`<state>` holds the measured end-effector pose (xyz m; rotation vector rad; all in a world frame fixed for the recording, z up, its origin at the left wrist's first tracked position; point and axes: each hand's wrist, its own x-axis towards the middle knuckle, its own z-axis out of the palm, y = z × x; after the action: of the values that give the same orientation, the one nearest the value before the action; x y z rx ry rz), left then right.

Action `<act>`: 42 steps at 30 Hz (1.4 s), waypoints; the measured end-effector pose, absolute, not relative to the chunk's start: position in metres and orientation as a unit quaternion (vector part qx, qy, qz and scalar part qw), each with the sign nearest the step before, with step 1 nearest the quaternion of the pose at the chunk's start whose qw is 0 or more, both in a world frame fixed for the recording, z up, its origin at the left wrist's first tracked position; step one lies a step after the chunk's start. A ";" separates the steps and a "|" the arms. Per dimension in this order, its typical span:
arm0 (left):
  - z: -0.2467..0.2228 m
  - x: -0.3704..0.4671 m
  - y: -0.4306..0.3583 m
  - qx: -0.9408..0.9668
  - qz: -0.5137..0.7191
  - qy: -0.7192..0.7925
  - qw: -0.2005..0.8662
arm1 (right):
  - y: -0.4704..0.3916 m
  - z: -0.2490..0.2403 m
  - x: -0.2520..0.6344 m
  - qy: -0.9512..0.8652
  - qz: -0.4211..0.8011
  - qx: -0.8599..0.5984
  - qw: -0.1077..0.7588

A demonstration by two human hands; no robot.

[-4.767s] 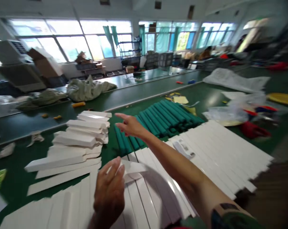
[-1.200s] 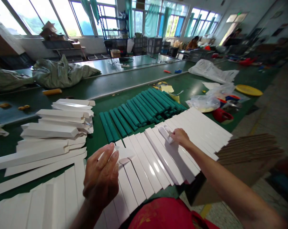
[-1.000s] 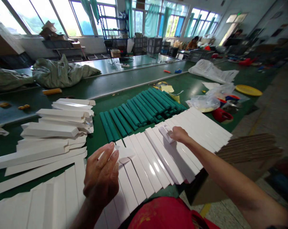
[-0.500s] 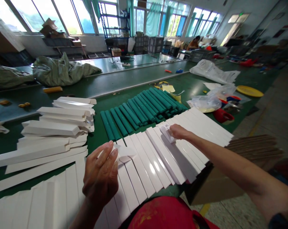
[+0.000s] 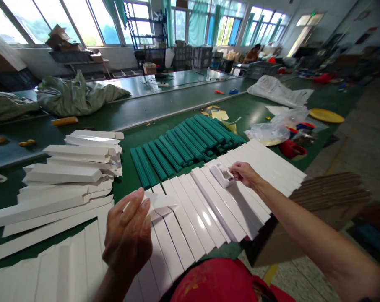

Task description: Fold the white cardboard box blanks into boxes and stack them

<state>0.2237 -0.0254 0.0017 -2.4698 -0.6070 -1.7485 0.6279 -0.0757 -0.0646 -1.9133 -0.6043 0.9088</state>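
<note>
My left hand is closed on the end of a white paper box, whose pointed flap sticks out past my fingers. Beside a small white tape dispenser, the fingers of my right hand are pinched together; whatever is between them is too small to make out. The dispenser rests on a row of flat white boxes laid side by side, overlapping along the bench. Just behind that row lies a pile of dark green ribbed sticks.
Folded white boxes are stacked at the left. Clear plastic bags, a red cup and a yellow lid lie at the right. Cardboard stands beside the bench. A person sits far back.
My right hand has come off the tape dispenser and moved slightly right, leaving it on the boxes. My left hand keeps its hold on the white box. The view has shifted slightly.
</note>
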 end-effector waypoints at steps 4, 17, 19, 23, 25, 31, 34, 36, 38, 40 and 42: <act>0.005 0.228 -0.027 -0.799 -0.568 -0.195 0.029 | -0.079 -0.067 0.626 -0.137 0.413 -0.757 0.487; 0.007 0.233 -0.032 -0.802 -0.559 -0.207 0.038 | -0.102 -0.075 0.614 0.011 0.409 -0.733 0.543; 0.007 0.234 -0.032 -0.802 -0.558 -0.207 0.039 | -0.102 -0.083 0.609 0.010 0.390 -0.721 0.573; 0.008 0.235 -0.033 -0.803 -0.559 -0.200 0.046 | -0.101 -0.099 0.603 0.002 0.372 -0.683 0.628; 0.009 0.236 -0.034 -0.804 -0.558 -0.200 0.046 | -0.104 -0.103 0.601 -0.005 0.370 -0.660 0.654; 0.010 0.239 -0.036 -0.805 -0.559 -0.193 0.042 | -0.121 -0.115 0.602 -0.010 0.379 -0.593 0.710; 0.009 0.247 -0.032 -0.809 -0.554 -0.195 0.031 | -0.125 -0.124 0.602 -0.002 0.383 -0.574 0.724; 0.010 0.256 -0.026 -0.815 -0.549 -0.186 0.021 | -0.126 -0.130 0.602 0.000 0.380 -0.564 0.733; 0.016 0.266 -0.017 -0.820 -0.545 -0.172 0.018 | -0.127 -0.132 0.600 -0.001 0.376 -0.557 0.741; 0.024 0.272 -0.002 -0.822 -0.542 -0.172 0.014 | -0.128 -0.132 0.599 -0.006 0.373 -0.549 0.748; 0.031 0.274 0.017 -0.821 -0.537 -0.193 -0.012 | -0.131 -0.131 0.597 -0.012 0.372 -0.540 0.755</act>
<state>0.2744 0.0171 0.0307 -2.6003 -0.6099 -1.7009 0.5968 -0.1311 -0.1306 -1.1785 -0.0253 0.8109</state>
